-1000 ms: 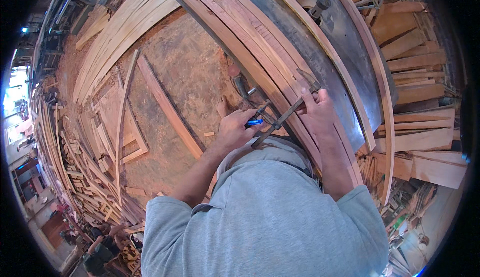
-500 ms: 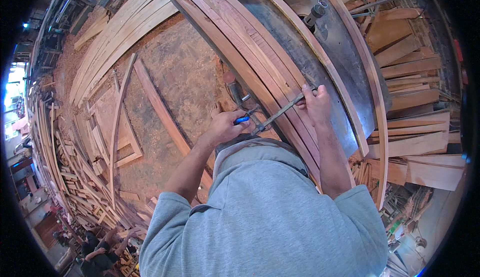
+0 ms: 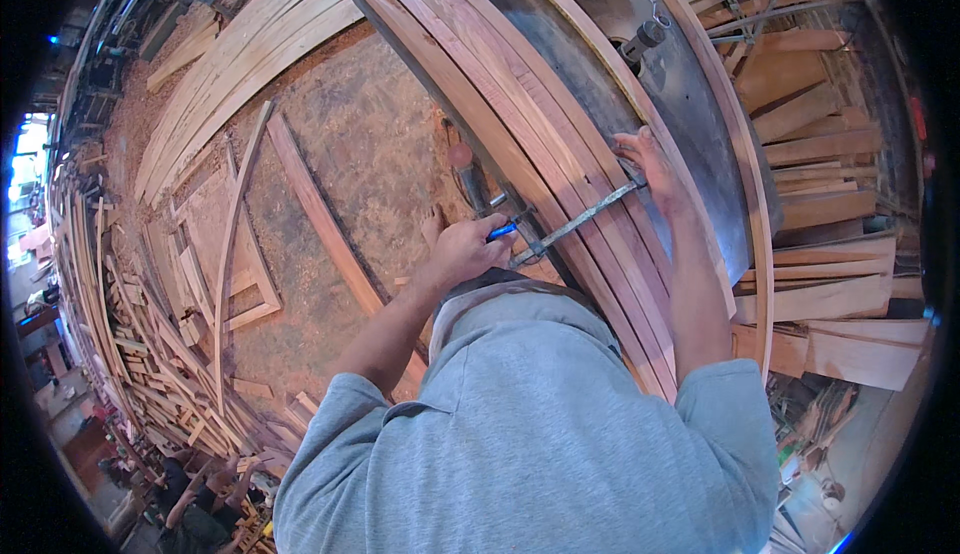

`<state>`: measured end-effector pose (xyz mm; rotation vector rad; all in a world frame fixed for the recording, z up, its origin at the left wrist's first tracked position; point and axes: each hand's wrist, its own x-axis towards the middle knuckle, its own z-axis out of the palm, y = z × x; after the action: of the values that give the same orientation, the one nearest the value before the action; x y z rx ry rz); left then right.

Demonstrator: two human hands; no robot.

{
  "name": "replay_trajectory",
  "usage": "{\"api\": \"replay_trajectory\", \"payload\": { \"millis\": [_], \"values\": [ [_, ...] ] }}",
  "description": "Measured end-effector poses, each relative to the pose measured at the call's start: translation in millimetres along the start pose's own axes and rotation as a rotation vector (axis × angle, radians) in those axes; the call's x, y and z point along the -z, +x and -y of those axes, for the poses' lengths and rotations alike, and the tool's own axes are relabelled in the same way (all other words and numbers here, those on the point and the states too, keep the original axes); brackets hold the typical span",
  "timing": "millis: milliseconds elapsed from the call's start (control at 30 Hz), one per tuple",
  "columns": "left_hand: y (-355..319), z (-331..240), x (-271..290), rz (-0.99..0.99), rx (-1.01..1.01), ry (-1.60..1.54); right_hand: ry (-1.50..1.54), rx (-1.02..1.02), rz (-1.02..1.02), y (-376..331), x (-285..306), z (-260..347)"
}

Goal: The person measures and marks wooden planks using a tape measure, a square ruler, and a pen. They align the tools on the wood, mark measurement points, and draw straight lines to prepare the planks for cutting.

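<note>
A metal bar clamp (image 3: pixel 580 220) lies across several long curved wooden strips (image 3: pixel 520 104) set side by side. At the clamp's left end, my left hand (image 3: pixel 468 252) is closed around a slim blue handle (image 3: pixel 503 231); its tip reaches the clamp's jaw, and I cannot tell whether the two are joined. Beyond the strips' right edge, my right hand (image 3: pixel 655 169) is beside the bar's far end. Its fingers are spread and grip nothing.
Two more curved strips (image 3: pixel 700 84) lie to the right over a dark metal tabletop (image 3: pixel 600 44), with a dark cylindrical tool (image 3: pixel 640 42) between them. Sawdust covers the floor (image 3: pixel 350 134) at left, where a long board (image 3: pixel 320 209) lies. Stacked offcuts (image 3: pixel 820 204) line the right side.
My right hand has let go of the clamp's far end and opened its fingers. My left hand has shifted slightly right, still holding the blue handle. The strips' near ends sit a little farther right.
</note>
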<state>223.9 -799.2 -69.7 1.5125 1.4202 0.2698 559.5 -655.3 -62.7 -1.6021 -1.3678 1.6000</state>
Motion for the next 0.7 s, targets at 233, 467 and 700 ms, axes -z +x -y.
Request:
{"api": "replay_trajectory", "payload": {
  "millis": [233, 467, 700],
  "values": [
    [-16, 27, -6, 0.010, -0.041, -0.620, 0.061, -0.215, 0.318, 52, -5, -3],
    [-12, 35, -35, -0.029, 0.156, -0.844, 0.133, -0.097, 0.465, 54, -21, 10],
    [-12, 32, -38, -0.106, 0.157, -0.781, 0.288, -0.110, 0.471, 56, -20, 2]
  ]
}}
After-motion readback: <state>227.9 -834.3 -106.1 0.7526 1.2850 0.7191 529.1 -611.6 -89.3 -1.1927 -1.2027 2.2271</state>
